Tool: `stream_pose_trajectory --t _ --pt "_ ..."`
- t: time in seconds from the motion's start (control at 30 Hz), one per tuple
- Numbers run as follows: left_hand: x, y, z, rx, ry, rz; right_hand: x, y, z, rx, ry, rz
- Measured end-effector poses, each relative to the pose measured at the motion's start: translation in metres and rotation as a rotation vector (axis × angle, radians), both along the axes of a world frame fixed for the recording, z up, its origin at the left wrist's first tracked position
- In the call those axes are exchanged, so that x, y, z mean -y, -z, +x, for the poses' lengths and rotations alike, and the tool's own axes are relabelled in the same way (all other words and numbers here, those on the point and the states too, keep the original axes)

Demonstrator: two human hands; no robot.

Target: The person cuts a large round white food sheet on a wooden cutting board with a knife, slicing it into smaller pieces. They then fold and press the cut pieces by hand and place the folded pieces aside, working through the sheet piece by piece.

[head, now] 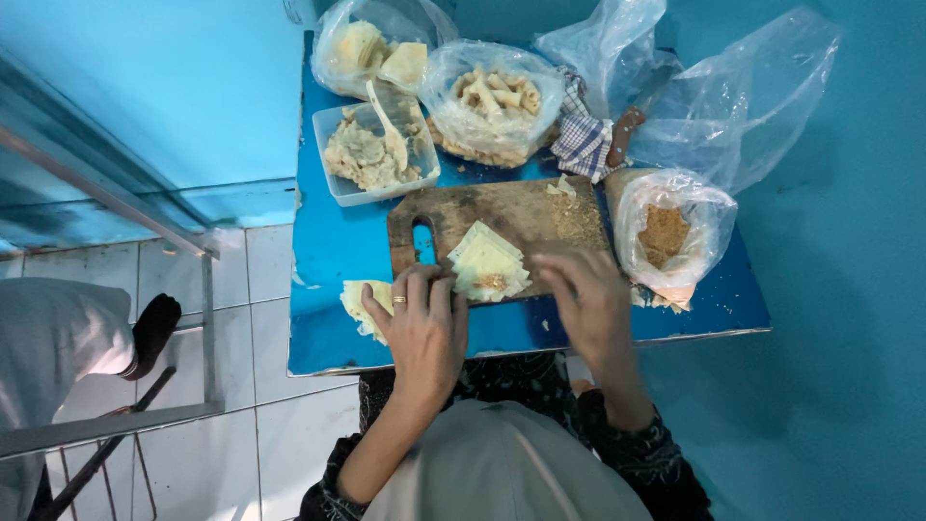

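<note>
Blue table [328, 241] was crowded, tbh. Wrapper stack [488, 262] was sat on the wooden board [526, 207] near the front edge. Left hand [422, 323] was laid flat, holding nothing; right hand [590, 301] was blurred, grip couldn't be told. Top sheet probably best peeled slowly from one corner.

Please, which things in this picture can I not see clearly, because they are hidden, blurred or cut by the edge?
- Head view: right hand is motion-blurred, so its fingertips and any contact with the wrapper stack are unclear.
- Left hand covers the board's near edge and part of the wrappers beside it.
- Filling in the tub: kind too small to tell.
- Top bag is cut off by the frame edge.
</note>
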State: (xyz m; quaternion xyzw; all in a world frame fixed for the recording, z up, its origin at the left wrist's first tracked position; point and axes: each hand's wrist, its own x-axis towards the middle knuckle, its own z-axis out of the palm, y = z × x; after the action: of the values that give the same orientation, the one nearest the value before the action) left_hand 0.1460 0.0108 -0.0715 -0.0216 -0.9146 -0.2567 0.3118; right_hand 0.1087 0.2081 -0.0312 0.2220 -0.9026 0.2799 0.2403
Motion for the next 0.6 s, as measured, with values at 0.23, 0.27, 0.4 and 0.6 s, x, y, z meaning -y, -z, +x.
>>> stream_pose_trajectory --t 0.23,0.27,0.4,0.6 --pt "-0.004 0.002 -0.003 0.000 0.038 0.014 0.003 0.014 0.012 0.083 0.115 0.070" --pt "-0.005 0.002 -0.003 -0.002 0.043 0.021 0.004 0.015 0.011 0.125 0.126 0.055" --pt "-0.006 0.001 -0.004 -0.028 0.041 0.000 0.006 0.019 0.007 0.160 0.084 -0.004" --pt "-0.004 0.001 -0.003 -0.024 0.175 0.165 0.006 0.030 0.009 0.375 0.072 -0.351"
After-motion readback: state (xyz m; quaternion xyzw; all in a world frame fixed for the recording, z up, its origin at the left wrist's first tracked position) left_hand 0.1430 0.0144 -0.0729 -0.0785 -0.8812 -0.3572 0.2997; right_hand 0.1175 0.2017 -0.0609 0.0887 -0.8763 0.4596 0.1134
